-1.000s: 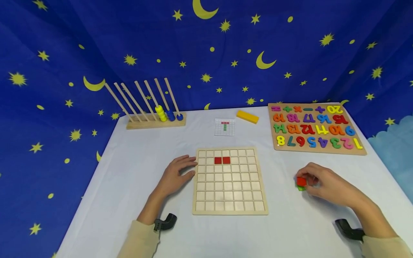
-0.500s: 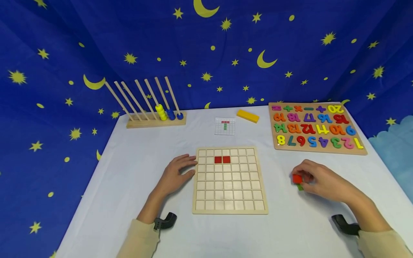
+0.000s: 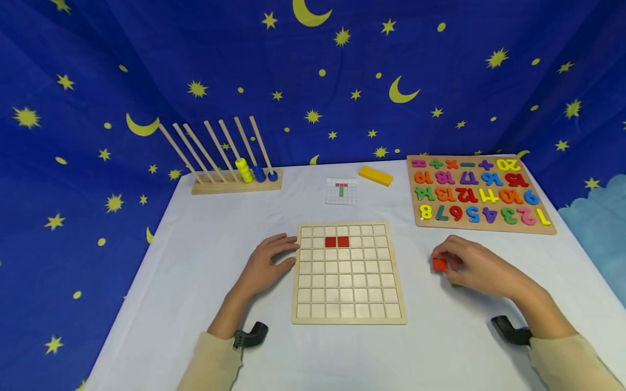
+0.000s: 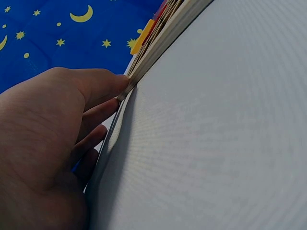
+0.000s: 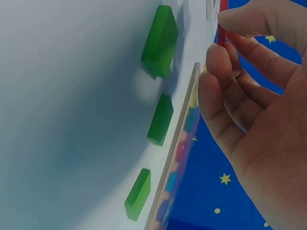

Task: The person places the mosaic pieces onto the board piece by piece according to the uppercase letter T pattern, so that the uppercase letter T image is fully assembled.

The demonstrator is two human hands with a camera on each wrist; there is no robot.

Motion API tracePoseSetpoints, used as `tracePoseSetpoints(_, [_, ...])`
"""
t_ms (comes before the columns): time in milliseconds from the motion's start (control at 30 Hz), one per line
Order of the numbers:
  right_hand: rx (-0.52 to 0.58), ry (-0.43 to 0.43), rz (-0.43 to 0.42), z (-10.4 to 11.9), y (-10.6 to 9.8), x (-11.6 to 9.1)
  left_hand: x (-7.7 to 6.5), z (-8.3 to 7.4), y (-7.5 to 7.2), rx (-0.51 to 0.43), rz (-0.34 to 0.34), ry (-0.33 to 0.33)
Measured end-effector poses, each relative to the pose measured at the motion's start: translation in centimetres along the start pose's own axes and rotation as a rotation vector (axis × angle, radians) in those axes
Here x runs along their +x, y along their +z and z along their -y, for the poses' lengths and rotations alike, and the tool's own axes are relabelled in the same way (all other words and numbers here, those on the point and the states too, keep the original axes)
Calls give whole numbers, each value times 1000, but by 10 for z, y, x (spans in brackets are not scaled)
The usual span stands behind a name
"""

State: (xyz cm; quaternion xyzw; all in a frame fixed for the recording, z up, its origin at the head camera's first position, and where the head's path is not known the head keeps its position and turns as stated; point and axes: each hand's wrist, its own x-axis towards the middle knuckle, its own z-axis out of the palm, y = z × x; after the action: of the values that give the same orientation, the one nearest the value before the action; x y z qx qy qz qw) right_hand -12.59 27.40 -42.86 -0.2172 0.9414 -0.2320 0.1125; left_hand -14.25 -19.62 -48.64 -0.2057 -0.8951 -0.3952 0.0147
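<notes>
You had three red tiles (image 3: 343,241), three green tiles (image 5: 160,120), one gridded board (image 3: 345,281), one pattern card (image 3: 340,191), one yellow block (image 3: 375,176), one number board (image 3: 484,229) and one rack (image 3: 210,188) with seven rods (image 3: 220,151).

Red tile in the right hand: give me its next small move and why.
Probably the right hand should carry the held tile into the cell just right of the two red tiles on the board: the pattern card shows three red squares in a row.
</notes>
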Motion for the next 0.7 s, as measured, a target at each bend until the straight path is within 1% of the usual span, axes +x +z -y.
tracePoseSetpoints(267, [13, 12, 13, 6, 2, 10, 0, 2, 0, 0, -2, 6])
tracePoseSetpoints(700, [9, -7, 19, 12, 3, 21, -1, 3, 0, 1, -3, -5])
